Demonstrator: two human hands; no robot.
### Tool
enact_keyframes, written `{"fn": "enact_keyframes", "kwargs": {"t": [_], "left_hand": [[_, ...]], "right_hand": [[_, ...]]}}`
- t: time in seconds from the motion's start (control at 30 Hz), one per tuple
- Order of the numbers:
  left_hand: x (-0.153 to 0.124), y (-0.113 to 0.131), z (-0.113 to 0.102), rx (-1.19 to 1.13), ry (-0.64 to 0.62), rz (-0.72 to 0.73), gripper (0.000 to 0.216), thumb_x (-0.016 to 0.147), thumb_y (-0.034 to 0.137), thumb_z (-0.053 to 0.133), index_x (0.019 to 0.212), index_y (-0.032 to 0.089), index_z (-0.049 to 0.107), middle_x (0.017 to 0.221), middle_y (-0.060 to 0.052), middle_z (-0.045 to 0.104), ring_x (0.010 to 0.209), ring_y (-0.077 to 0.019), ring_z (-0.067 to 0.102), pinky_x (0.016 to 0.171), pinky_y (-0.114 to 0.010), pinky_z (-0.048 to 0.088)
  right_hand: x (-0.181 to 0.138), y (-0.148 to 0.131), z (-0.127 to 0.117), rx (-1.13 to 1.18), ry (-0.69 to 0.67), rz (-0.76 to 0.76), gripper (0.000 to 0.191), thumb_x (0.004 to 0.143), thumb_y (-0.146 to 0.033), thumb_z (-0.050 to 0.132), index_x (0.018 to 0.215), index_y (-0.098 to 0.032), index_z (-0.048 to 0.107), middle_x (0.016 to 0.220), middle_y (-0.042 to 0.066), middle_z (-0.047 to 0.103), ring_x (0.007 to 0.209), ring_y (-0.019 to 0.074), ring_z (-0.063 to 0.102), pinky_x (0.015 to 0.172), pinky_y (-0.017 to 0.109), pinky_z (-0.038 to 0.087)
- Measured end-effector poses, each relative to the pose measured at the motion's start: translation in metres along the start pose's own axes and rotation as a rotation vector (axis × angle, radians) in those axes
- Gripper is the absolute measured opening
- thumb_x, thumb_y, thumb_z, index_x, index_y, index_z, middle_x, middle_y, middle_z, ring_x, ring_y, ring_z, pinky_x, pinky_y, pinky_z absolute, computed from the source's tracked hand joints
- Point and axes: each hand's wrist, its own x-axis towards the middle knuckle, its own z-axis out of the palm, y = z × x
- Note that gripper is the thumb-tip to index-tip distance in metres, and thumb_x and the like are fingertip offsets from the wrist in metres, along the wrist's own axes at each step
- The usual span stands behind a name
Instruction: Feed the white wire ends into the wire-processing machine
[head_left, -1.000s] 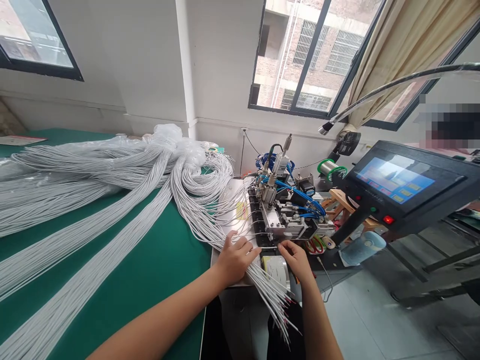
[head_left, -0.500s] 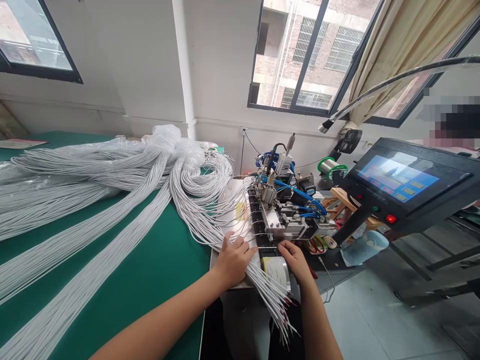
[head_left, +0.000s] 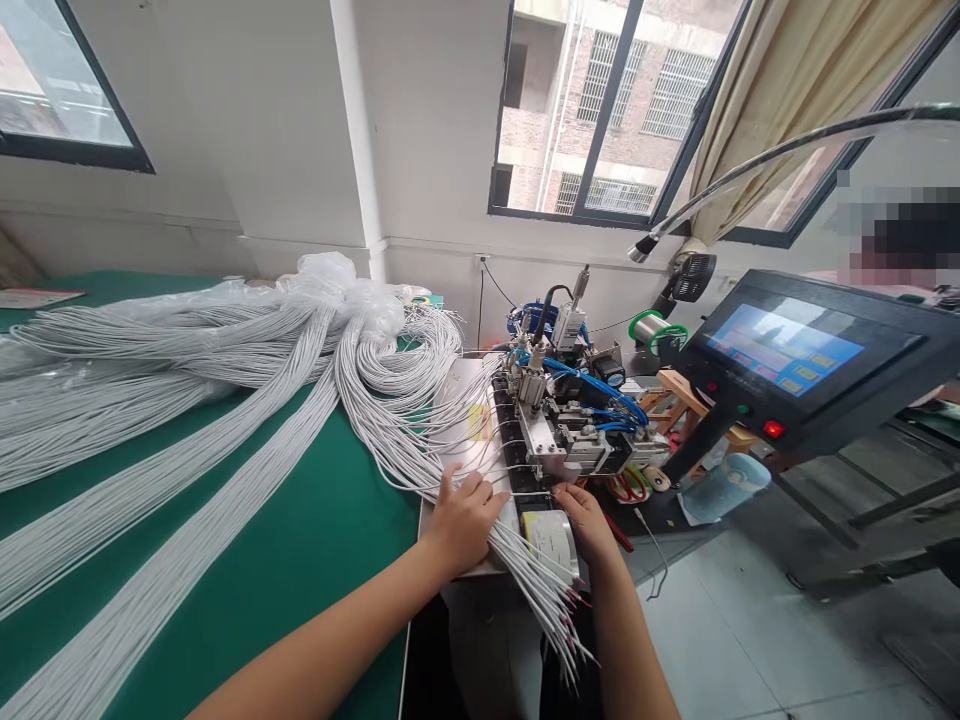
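Note:
My left hand (head_left: 463, 517) lies on a fanned bundle of thin white wires (head_left: 525, 570) on a metal plate (head_left: 459, 420), fingers curled over the strands. My right hand (head_left: 589, 517) pinches the tip of one white wire at the front of a small machine (head_left: 566, 430) with blue air hoses. The wire ends hang past the table's front edge, some tipped red. Long white wire bundles (head_left: 225, 420) run back across the green table (head_left: 315, 560).
A touch-screen control box (head_left: 795, 360) on a stand sits to the right, with a red lit button. A gooseneck lamp (head_left: 750, 165) arches above it. A green wire spool (head_left: 652, 328), scissors (head_left: 630, 488) and a white plastic bag (head_left: 337, 285) lie nearby.
Both hands stay at the machine's front; the left fingers shifted slightly over the wires. The view drifted a little, so everything sits somewhat lower and to the left.

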Motion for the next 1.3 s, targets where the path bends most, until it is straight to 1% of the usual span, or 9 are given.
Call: {"fn": "enact_keyframes", "kwargs": {"t": [0.17, 0.3, 0.37, 0.63, 0.77, 0.83, 1.0, 1.17, 1.3], "left_hand": [[0.000, -0.001, 0.001, -0.009, 0.010, -0.007, 0.025, 0.073, 0.013, 0.056, 0.094, 0.023, 0.066, 0.081, -0.005, 0.068, 0.086, -0.0234, 0.057, 0.098, -0.052, 0.024], [0.001, 0.000, 0.001, 0.016, 0.031, -0.042, 0.024, 0.080, 0.017, 0.057, 0.102, 0.023, 0.064, 0.098, -0.005, 0.070, 0.096, -0.0237, 0.058, 0.099, -0.051, 0.024], [0.002, 0.001, -0.001, 0.021, 0.041, -0.040, 0.021, 0.084, 0.019, 0.056, 0.102, 0.023, 0.065, 0.103, -0.005, 0.069, 0.099, -0.0234, 0.058, 0.101, -0.050, 0.023], [0.003, 0.001, -0.007, -0.011, 0.056, 0.000, 0.016, 0.090, 0.023, 0.054, 0.101, 0.025, 0.066, 0.107, -0.003, 0.069, 0.100, -0.0216, 0.059, 0.101, -0.049, 0.022], [0.003, 0.000, -0.008, -0.014, 0.083, 0.010, 0.017, 0.089, 0.021, 0.055, 0.101, 0.025, 0.066, 0.104, -0.002, 0.069, 0.098, -0.0213, 0.060, 0.102, -0.048, 0.022], [0.003, -0.002, -0.007, -0.023, 0.083, 0.043, 0.019, 0.087, 0.016, 0.054, 0.100, 0.024, 0.066, 0.100, -0.002, 0.069, 0.095, -0.0200, 0.060, 0.102, -0.048, 0.022], [0.002, -0.007, -0.004, -0.089, 0.050, 0.272, 0.030, 0.088, 0.006, 0.044, 0.105, 0.021, 0.063, 0.089, 0.000, 0.068, 0.078, -0.0134, 0.060, 0.097, -0.041, 0.029], [0.003, -0.008, -0.007, -0.098, 0.087, 0.268, 0.024, 0.097, 0.023, 0.048, 0.117, 0.021, 0.059, 0.083, 0.001, 0.069, 0.074, -0.0118, 0.060, 0.094, -0.037, 0.031], [0.005, -0.006, -0.011, -0.069, 0.151, 0.218, 0.025, 0.096, 0.034, 0.053, 0.115, 0.021, 0.061, 0.080, 0.001, 0.069, 0.073, -0.0127, 0.059, 0.094, -0.038, 0.029]], "right_hand": [[-0.013, -0.001, -0.008, -0.049, 0.056, -0.050, 0.050, 0.067, -0.066, 0.067, 0.065, -0.018, 0.057, 0.057, -0.002, 0.051, 0.052, 0.0139, 0.043, 0.050, 0.026, 0.035], [-0.031, -0.001, -0.022, -0.118, 0.124, -0.073, 0.046, 0.072, -0.063, 0.066, 0.067, -0.018, 0.059, 0.056, -0.004, 0.048, 0.055, 0.0137, 0.043, 0.052, 0.025, 0.034], [-0.043, -0.005, -0.031, -0.164, 0.113, -0.072, 0.044, 0.077, -0.061, 0.063, 0.071, -0.018, 0.060, 0.058, -0.003, 0.048, 0.055, 0.0136, 0.042, 0.053, 0.025, 0.033], [-0.087, -0.045, -0.045, -0.416, -0.195, -0.065, 0.034, 0.086, -0.050, 0.058, 0.076, -0.018, 0.064, 0.068, -0.001, 0.055, 0.062, 0.0143, 0.045, 0.057, 0.025, 0.034], [-0.096, -0.051, -0.045, -0.444, -0.372, -0.063, 0.031, 0.085, -0.047, 0.061, 0.078, -0.018, 0.067, 0.073, 0.002, 0.060, 0.067, 0.0161, 0.050, 0.061, 0.026, 0.038], [-0.096, -0.050, -0.044, -0.428, -0.356, -0.075, 0.030, 0.084, -0.046, 0.062, 0.076, -0.017, 0.066, 0.071, 0.001, 0.059, 0.067, 0.0159, 0.049, 0.061, 0.026, 0.038], [-0.084, -0.043, -0.041, -0.341, -0.178, -0.087, 0.034, 0.085, -0.048, 0.060, 0.073, -0.017, 0.061, 0.066, -0.001, 0.050, 0.061, 0.0135, 0.042, 0.057, 0.025, 0.033], [-0.066, -0.034, -0.033, -0.249, -0.096, -0.133, 0.034, 0.086, -0.050, 0.058, 0.076, -0.017, 0.059, 0.068, 0.000, 0.049, 0.063, 0.0141, 0.042, 0.057, 0.026, 0.032], [-0.055, -0.029, -0.029, -0.175, -0.129, -0.123, 0.032, 0.086, -0.048, 0.059, 0.076, -0.018, 0.057, 0.069, -0.001, 0.046, 0.063, 0.0132, 0.038, 0.056, 0.025, 0.029]]}}
